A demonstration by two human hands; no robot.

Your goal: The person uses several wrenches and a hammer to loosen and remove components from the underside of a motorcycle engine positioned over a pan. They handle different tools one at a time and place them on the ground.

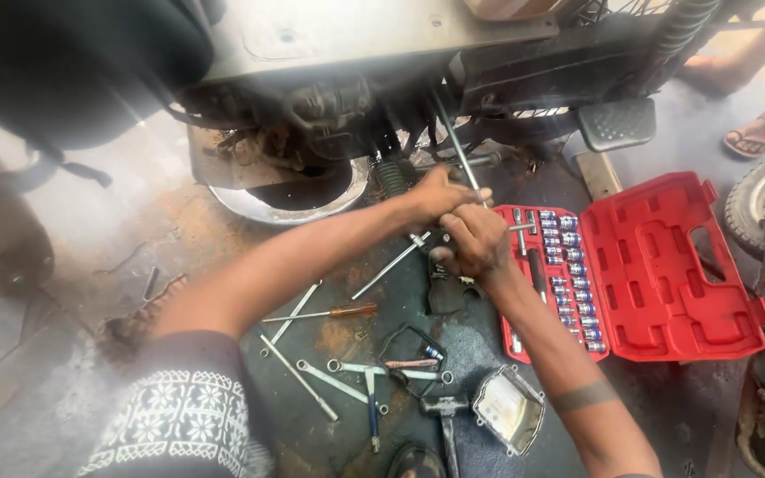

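Socket case (666,265) right of hands (tools (356,376) below)

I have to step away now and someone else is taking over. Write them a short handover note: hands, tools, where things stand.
Left hand and right hand are closed together on a long metal rod that runs up into the underside of the motorbike.
Open red socket case lies right of the hands, sockets in their rows.
Spanners, a screwdriver and a lens cover lie loose on the floor below the hands.
Done: tools out, rod engaged.
Left: whether the rod's fastener has loosened cannot be told; loose parts are not yet refitted.
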